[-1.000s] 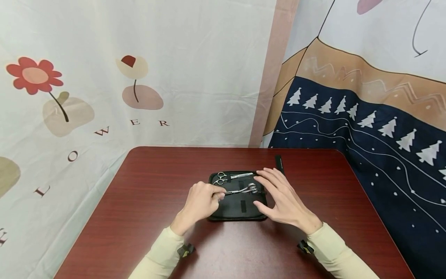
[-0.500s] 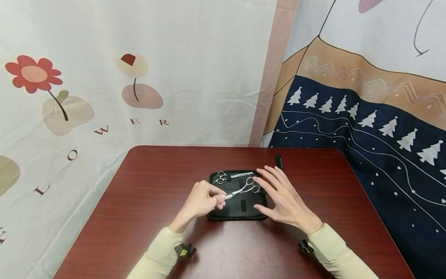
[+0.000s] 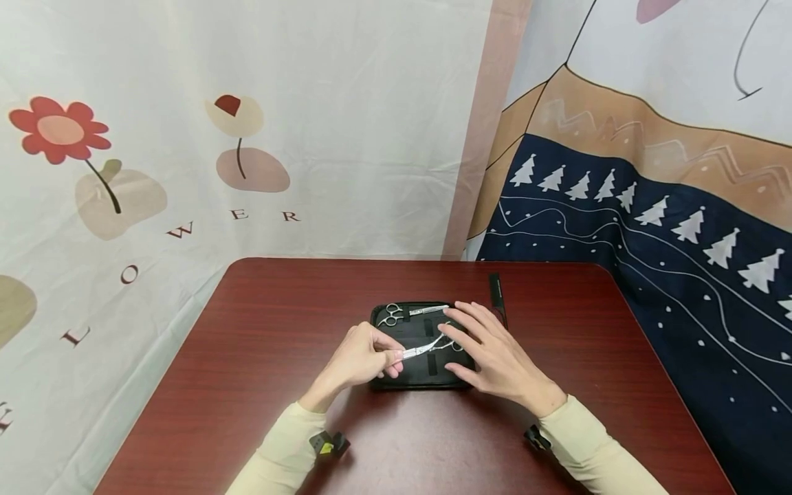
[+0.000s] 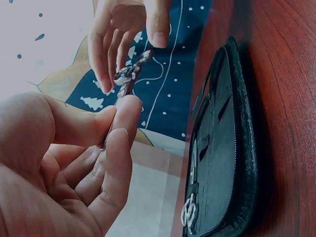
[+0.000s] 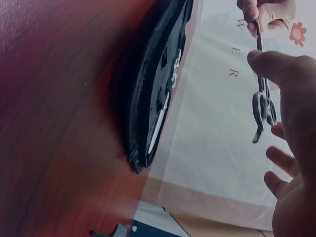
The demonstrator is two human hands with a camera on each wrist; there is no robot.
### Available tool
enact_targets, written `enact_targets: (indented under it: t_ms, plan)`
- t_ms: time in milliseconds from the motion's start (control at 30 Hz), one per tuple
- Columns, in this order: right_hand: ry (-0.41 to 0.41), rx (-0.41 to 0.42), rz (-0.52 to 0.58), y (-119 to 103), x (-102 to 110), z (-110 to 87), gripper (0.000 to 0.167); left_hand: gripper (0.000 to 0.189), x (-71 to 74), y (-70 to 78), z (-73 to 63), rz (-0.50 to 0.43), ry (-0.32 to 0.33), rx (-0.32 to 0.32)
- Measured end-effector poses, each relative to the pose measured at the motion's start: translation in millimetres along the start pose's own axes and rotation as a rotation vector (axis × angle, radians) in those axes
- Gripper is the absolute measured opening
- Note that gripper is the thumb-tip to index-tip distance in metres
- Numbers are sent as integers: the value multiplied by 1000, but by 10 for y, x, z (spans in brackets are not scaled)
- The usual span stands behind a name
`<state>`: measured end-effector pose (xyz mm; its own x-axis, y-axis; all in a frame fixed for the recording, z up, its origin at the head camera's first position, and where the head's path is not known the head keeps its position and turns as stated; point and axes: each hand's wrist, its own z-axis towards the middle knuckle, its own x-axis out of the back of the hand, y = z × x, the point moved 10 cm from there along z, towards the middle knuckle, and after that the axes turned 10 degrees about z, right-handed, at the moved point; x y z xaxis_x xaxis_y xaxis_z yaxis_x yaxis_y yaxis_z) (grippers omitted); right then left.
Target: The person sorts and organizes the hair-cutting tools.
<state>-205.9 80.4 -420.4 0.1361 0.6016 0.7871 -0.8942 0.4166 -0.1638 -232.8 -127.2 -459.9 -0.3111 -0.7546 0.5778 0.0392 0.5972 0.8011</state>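
Note:
My left hand [image 3: 360, 355] pinches a pair of silver scissors [image 3: 421, 350] by the blade end, between thumb and fingers. The scissors are held above an opened black zip case [image 3: 402, 380], finger rings pointing to the right. Around those rings my right hand [image 3: 495, 354] is spread with its fingers apart; in the right wrist view the scissors' rings [image 5: 264, 108] hang beside its fingers, and I cannot tell whether they touch. A second pair of scissors [image 3: 391, 315] lies strapped along the far side of the case, its blades partly behind the right fingertips in the head view.
A black comb [image 3: 497, 292] lies on the dark red table [image 3: 278, 309] behind my right hand. Black elastic loops cross the case lining. A pale flower-print curtain [image 3: 346, 137] and a navy tree-print cloth [image 3: 594, 220] hang behind the table.
The scissors in my left hand have been raised off the case and tilted, their rings swinging up and then slightly down. My right hand has shifted slightly left and down, fingers still spread.

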Motion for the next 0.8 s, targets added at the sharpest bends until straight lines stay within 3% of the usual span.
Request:
enact_targets:
  t_ms: [233, 500, 800]
  plan:
    - [1, 72, 2, -102, -36, 1, 58, 12, -50, -18, 2, -35, -42, 0]
    - [-30, 72, 1, -116, -82, -18, 44, 13, -78, -33, 4, -27, -61, -4]
    - [-4, 82, 9, -129, -82, -13, 33, 13, -81, -34, 12, -7, -59, -10]
